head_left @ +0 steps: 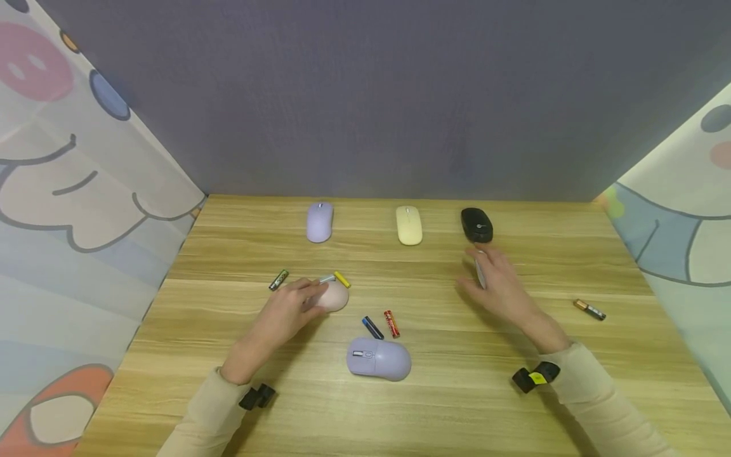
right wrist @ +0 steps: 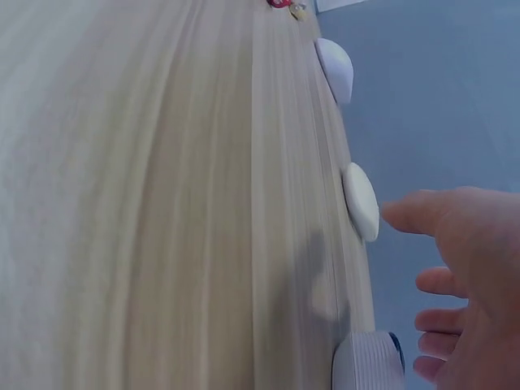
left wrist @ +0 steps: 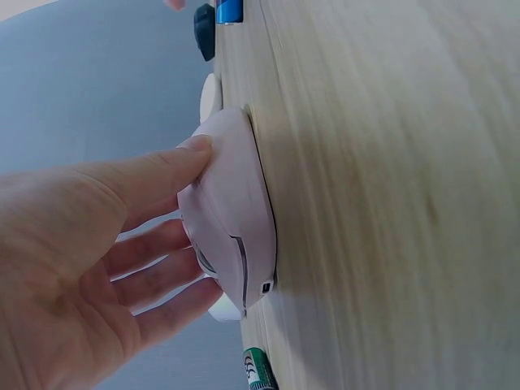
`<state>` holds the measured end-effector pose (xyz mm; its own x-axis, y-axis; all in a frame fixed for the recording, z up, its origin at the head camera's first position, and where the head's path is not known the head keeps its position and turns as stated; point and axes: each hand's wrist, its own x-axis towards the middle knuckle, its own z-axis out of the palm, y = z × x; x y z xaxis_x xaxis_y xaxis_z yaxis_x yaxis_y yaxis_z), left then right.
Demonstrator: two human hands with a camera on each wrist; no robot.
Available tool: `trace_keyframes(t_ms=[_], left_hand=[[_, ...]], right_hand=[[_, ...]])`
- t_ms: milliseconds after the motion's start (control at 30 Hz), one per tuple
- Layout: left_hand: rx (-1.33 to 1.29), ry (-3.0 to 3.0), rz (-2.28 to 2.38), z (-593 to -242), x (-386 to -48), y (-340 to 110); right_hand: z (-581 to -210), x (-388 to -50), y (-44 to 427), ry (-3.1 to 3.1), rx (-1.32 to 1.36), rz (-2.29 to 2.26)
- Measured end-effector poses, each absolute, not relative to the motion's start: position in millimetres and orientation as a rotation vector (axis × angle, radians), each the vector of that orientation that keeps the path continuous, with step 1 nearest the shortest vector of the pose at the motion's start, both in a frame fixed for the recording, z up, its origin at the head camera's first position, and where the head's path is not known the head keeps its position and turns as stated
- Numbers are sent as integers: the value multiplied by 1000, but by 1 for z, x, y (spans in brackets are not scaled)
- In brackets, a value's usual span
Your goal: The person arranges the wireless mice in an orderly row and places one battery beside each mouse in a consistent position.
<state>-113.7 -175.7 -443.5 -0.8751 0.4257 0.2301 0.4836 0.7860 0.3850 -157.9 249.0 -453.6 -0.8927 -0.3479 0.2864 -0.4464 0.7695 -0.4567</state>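
A pale pink computer mouse (head_left: 333,297) lies on the wooden table, and my left hand (head_left: 290,311) grips it with the thumb on one side and the fingers on the other. Close up in the left wrist view, the pink mouse (left wrist: 231,195) shows a small port at its front end. My right hand (head_left: 499,285) hovers with parted fingers over a whitish object (head_left: 480,270), mostly hidden by the hand. In the right wrist view this appears to be the ribbed white piece (right wrist: 368,361), apart from the fingers; its kind is unclear.
Along the back stand a purple mouse (head_left: 320,222), a yellow mouse (head_left: 408,225) and a black mouse (head_left: 476,225). A lavender mouse (head_left: 379,359) lies in front. Batteries are scattered: green (head_left: 278,280), silver (head_left: 327,278), yellow (head_left: 342,279), blue (head_left: 373,327), red (head_left: 391,324), copper-topped (head_left: 589,310).
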Motion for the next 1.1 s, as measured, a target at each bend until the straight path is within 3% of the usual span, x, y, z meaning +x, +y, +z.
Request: trace_keyframes(t_ms=[1100], left_hand=[[-721, -2827, -683, -441, -111, -175]], right_hand=[[-446, -117, 180, -2721, 1212, 775]])
